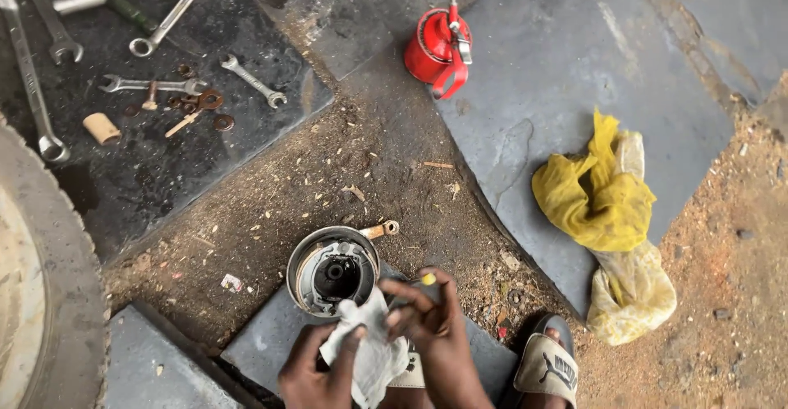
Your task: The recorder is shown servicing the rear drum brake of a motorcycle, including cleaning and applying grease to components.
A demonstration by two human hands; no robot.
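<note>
A round metal drum-shaped part (332,271) with a dark hub in its middle and a short lever at its upper right stands on a grey slab on the ground. My left hand (316,372) holds a crumpled white cloth (369,351) just below the part, its top edge touching the rim. My right hand (431,323) grips the cloth from the right and also holds a small yellow-tipped object (427,279).
Several wrenches (156,85), washers and bolts lie on a dark mat at the upper left. A red oil can (435,48) stands at the top centre. A yellow rag (607,212) lies at right. A tyre (41,278) fills the left edge. My sandalled foot (548,364) is at the bottom.
</note>
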